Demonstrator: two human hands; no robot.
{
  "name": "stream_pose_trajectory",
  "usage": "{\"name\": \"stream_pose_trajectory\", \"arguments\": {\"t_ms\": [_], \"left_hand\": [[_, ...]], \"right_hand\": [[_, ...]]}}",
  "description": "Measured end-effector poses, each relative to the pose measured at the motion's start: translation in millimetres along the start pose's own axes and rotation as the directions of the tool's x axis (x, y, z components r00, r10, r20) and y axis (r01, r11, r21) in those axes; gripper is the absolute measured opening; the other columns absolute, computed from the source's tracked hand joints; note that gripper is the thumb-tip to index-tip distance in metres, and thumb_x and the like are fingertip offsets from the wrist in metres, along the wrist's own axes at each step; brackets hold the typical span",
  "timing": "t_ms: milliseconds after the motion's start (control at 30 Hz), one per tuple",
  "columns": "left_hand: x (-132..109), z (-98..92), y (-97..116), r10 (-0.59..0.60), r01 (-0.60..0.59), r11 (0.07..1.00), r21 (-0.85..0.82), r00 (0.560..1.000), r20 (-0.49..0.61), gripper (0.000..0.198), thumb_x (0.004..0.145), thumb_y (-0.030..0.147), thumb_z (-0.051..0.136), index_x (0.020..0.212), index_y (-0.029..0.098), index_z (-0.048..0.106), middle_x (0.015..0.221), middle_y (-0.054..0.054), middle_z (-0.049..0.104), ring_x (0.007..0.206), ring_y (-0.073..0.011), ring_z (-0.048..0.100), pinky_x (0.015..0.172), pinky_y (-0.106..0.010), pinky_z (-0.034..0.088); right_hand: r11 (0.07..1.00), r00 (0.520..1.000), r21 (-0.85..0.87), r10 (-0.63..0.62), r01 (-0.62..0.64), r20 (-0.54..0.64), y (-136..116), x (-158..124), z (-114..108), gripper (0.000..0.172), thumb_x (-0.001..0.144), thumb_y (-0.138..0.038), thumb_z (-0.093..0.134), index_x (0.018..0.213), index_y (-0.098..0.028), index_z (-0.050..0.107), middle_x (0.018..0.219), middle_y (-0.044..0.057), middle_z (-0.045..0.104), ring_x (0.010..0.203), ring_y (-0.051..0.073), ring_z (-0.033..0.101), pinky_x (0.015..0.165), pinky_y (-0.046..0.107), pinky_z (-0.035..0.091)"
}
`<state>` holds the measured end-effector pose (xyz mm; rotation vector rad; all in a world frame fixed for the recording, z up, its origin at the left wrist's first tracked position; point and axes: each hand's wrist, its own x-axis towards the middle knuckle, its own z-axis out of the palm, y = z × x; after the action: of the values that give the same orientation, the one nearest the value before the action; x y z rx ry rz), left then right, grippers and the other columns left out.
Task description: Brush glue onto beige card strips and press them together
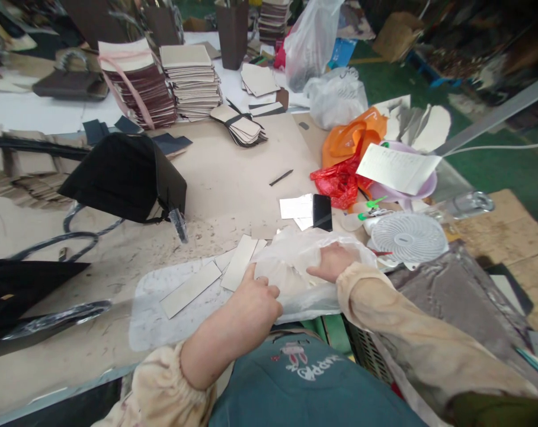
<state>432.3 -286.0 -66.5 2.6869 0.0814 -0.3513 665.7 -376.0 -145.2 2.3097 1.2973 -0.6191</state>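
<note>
A translucent white plastic bag (275, 258) lies at the table's front edge, its mouth spread. At the bag's left side, my left hand (255, 299) has its fingers curled on the plastic, the index finger pointing forward. My right hand (335, 261) reaches into the bag from the right; plastic partly covers it, and its fingertips and anything in them are hard to make out. Pale pieces inside the bag show only faintly. Just left of the bag, flat grey-white strips (191, 290) lie on a translucent sheet (147, 314).
A black bag body (127, 175) stands on the left. Stacked panels (191, 80) are at the back. Beyond the plastic bag lie a phone (322, 212) and a dark pen (281, 177). A round white fan (408, 237) and orange bag (355, 136) sit on the right.
</note>
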Motion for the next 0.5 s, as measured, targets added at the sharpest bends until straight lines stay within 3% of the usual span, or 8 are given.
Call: {"name": "stream_pose_trajectory", "arguments": {"t_ms": [167,267,367,500], "left_hand": [[8,-13.0,-5,-0.041,0.051,0.996,0.07,0.99,-0.132,0.015,0.073,0.012,0.051,0.067,0.02,0.062,0.071,-0.002,0.056,0.078,-0.0195,0.051,0.103,-0.063,0.013],[15,-29.0,-9,-0.076,0.115,0.984,0.135,0.962,-0.263,0.018,0.076,0.011,0.048,0.068,0.02,0.061,0.073,-0.002,0.055,0.082,-0.0192,0.05,0.105,-0.063,0.007],[26,-39.2,-14,-0.077,0.151,0.976,0.155,0.912,-0.402,0.022,0.079,0.01,0.045,0.067,0.02,0.061,0.08,-0.002,0.057,0.089,-0.0197,0.05,0.105,-0.065,0.005],[47,-31.7,-33,-0.155,0.259,0.959,0.112,0.814,-0.561,0.023,0.078,0.01,0.046,0.064,0.02,0.062,0.105,-0.005,0.057,0.111,-0.0249,0.046,0.105,-0.064,0.01]], "right_hand": [[0.997,0.998,0.039,0.062,-0.061,-0.023,8,2,3,0.082,0.066,-0.068,0.047,0.122,-0.008,0.045,0.111,0.023,0.051,0.101,0.036,0.051,0.082,0.046,0.036],[0.985,0.988,0.087,0.15,-0.146,-0.043,9,6,-3,0.099,0.062,-0.072,0.05,0.137,-0.013,0.024,0.11,0.022,0.052,0.098,0.037,0.054,0.077,0.047,0.038],[0.968,0.973,0.135,0.221,-0.21,-0.069,7,12,-8,0.113,0.059,-0.074,0.052,0.142,-0.016,0.001,0.109,0.022,0.054,0.093,0.036,0.058,0.071,0.044,0.042],[0.949,0.957,0.159,0.284,-0.272,-0.061,6,22,-7,0.113,0.062,-0.072,0.053,0.143,-0.012,0.0,0.107,0.023,0.056,0.089,0.034,0.06,0.07,0.042,0.043]]}}
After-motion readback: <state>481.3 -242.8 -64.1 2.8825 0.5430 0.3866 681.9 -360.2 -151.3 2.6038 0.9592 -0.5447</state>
